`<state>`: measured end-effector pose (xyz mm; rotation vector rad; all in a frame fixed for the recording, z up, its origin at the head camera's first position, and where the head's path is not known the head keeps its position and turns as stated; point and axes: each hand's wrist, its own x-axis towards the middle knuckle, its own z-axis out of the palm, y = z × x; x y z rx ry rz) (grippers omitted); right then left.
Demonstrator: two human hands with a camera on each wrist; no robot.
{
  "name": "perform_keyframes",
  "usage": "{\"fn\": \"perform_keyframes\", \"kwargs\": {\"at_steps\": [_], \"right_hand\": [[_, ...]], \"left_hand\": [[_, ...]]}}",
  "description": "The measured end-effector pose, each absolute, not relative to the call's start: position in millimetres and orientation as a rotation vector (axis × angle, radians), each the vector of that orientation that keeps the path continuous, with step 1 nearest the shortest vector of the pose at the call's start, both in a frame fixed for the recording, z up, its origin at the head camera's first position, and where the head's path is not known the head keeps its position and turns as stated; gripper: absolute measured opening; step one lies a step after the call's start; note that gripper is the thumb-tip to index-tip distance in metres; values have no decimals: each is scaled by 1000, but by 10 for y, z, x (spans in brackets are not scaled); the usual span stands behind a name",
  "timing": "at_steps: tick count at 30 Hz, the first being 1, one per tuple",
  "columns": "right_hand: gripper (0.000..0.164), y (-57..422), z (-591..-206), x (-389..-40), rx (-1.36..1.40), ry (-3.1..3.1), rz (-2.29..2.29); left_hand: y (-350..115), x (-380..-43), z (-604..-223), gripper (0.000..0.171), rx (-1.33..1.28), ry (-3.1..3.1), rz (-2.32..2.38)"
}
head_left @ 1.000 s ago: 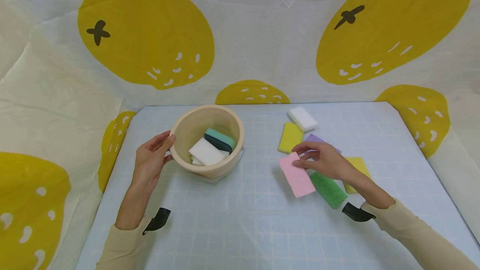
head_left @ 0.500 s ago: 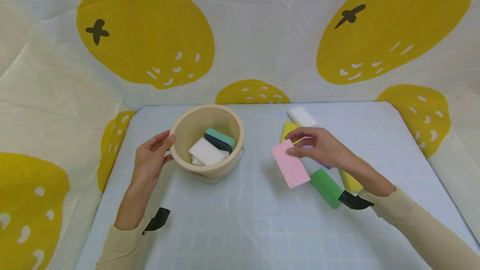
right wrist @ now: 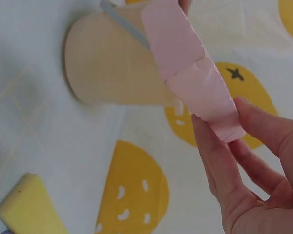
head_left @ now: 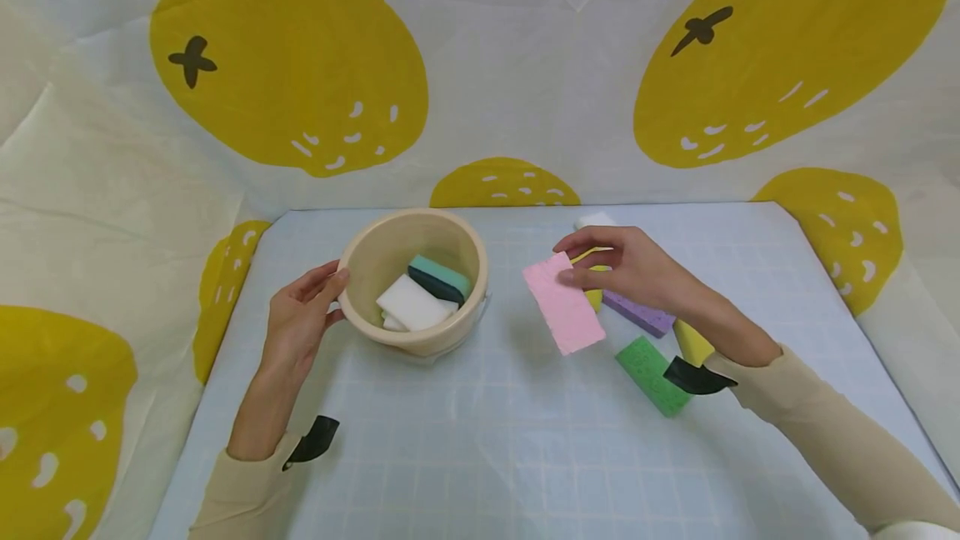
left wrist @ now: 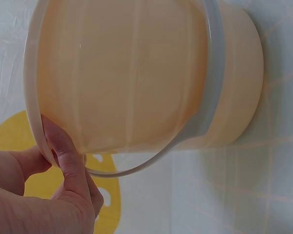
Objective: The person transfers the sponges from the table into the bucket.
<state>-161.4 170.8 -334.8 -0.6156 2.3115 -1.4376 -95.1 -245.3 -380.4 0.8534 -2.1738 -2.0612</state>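
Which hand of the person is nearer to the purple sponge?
The right hand: pinching the pink sponge, it appears just above the purple sponge in the head view. The left hand is farther, at the left rim of the bucket.

A beige sleeve (head_left: 243,498) at lower left and a matching sleeve (head_left: 832,432) at lower right each bore a curved black wrist piece (head_left: 311,442).
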Motion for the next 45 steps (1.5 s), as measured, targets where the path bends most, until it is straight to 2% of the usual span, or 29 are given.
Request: {"fn": "perform_keyframes", "kwargs": {"at_steps": [17, 45], "right_hand": [[43, 1289, -3059, -1790, -637, 2287, -1529], [37, 528, -3089, -2091, -704, 2075, -1662]], "left_hand": [[-2451, -957, -3806, 59, 855, -2181, -2058], [-2443, -951, -3798, 58, 856, -2171, -2069]]}}
